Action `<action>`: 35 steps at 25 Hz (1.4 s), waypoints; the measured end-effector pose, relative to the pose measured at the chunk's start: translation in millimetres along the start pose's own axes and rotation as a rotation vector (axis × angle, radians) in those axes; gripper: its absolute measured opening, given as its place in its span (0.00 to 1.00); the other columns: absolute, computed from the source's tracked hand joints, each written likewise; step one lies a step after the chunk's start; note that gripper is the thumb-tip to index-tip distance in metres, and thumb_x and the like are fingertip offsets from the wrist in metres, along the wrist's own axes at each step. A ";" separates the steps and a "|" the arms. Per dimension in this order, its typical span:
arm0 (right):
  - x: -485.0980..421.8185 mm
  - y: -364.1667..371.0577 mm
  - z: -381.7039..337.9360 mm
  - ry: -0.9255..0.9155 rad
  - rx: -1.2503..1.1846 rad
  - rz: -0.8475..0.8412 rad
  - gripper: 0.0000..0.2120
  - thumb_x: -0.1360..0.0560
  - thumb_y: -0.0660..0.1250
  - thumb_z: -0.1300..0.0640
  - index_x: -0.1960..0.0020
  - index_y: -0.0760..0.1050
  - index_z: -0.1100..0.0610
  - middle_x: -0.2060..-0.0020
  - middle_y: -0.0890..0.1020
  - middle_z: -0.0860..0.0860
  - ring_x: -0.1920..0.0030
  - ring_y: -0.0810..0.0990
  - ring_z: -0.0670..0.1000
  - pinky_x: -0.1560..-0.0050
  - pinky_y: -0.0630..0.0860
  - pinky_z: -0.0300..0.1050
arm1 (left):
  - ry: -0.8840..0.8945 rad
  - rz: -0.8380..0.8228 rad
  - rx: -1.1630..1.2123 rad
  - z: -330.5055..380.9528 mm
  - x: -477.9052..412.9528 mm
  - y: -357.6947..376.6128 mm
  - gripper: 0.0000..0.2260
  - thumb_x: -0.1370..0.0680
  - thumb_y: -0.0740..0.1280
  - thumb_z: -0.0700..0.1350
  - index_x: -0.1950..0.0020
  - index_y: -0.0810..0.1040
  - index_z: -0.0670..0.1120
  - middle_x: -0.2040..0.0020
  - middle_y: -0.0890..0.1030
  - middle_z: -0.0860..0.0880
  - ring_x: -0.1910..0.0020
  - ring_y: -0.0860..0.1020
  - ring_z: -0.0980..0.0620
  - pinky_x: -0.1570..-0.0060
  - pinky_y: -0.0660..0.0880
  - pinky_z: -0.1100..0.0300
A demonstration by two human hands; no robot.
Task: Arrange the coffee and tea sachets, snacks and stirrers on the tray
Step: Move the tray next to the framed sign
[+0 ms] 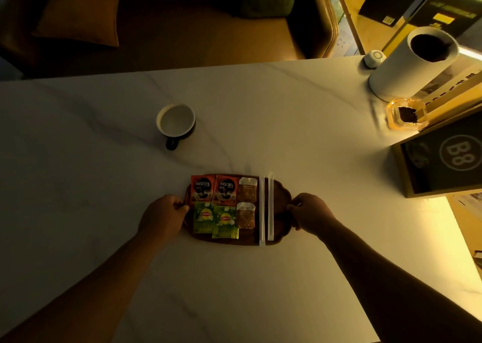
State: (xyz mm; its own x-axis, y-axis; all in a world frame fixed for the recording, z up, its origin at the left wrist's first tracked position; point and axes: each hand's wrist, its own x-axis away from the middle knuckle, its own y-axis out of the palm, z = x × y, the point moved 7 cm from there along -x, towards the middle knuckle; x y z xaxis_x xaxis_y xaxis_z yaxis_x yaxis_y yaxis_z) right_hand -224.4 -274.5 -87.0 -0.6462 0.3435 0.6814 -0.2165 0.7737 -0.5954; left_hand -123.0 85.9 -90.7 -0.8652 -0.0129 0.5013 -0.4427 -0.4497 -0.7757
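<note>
On the pale marbled worktop (pixel 234 277), near its close edge, sits one dark wooden tray (pixel 280 212) with a scalloped rim. It carries eight things in all. Two red Nescafé coffee sachets (pixel 202 188) lie side by side along the far left, and two green Lipton tea sachets (pixel 225 221) lie just beside them on the near side, the right one slightly overlapping the left one. Right of these, two clear snack packets (pixel 247 189) with brown contents sit one behind the other. Further right, two white paper-wrapped stirrers (pixel 270 207) lie parallel, running near to far, their ends reaching past the tray's rim.

The left hand (pixel 163 216) has its grip curled around the tray's left end, fingers pressed on the rim. The right hand (pixel 311 213) has its grip closed on the right end likewise.

Well apart, further back on the left, stands one cup (pixel 176 121), white inside and dark outside, handle toward the camera. At the far right are one white cylinder (pixel 407 66), one small glass dish (pixel 405 114) and one dark box marked B8 (pixel 443 157).
</note>
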 end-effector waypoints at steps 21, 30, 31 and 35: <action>44.2 -92.7 206.3 0.289 -0.584 0.084 0.04 0.21 0.70 0.56 0.51 0.78 0.57 0.66 0.87 0.53 0.67 0.87 0.50 0.68 0.82 0.41 | 0.440 -0.082 -0.226 292.5 -10.8 90.2 0.14 0.21 0.67 0.48 0.39 0.79 0.43 0.44 0.82 0.41 0.48 0.79 0.42 0.54 0.71 0.54; 60.1 -99.9 262.5 0.357 -0.823 0.040 0.06 0.21 0.69 0.59 0.53 0.81 0.61 0.68 0.88 0.53 0.64 0.88 0.54 0.66 0.84 0.45 | 0.595 -0.112 -0.317 400.3 -3.6 151.7 0.14 0.21 0.67 0.48 0.37 0.78 0.43 0.41 0.82 0.42 0.44 0.79 0.41 0.54 0.71 0.54; 61.1 -99.0 266.2 0.360 -0.844 0.030 0.06 0.20 0.68 0.59 0.53 0.81 0.62 0.67 0.88 0.53 0.64 0.88 0.54 0.65 0.84 0.45 | 0.605 -0.121 -0.326 408.2 -2.9 157.9 0.14 0.21 0.66 0.48 0.37 0.78 0.44 0.41 0.81 0.42 0.44 0.79 0.41 0.53 0.71 0.54; 66.2 -92.9 282.0 0.393 -0.922 -0.010 0.08 0.20 0.68 0.60 0.54 0.82 0.63 0.65 0.88 0.56 0.62 0.89 0.56 0.62 0.85 0.49 | 0.633 -0.149 -0.369 427.1 2.1 181.1 0.13 0.20 0.66 0.47 0.38 0.79 0.45 0.41 0.82 0.43 0.44 0.79 0.43 0.54 0.71 0.55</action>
State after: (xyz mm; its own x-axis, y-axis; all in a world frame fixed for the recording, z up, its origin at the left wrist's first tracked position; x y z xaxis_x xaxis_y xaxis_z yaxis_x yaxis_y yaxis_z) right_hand -453.4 -473.8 -106.6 -0.3237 0.3575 0.8760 0.5389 0.8307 -0.1399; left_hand -104.4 -377.0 -66.4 -0.7106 0.5916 0.3808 -0.5196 -0.0763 -0.8510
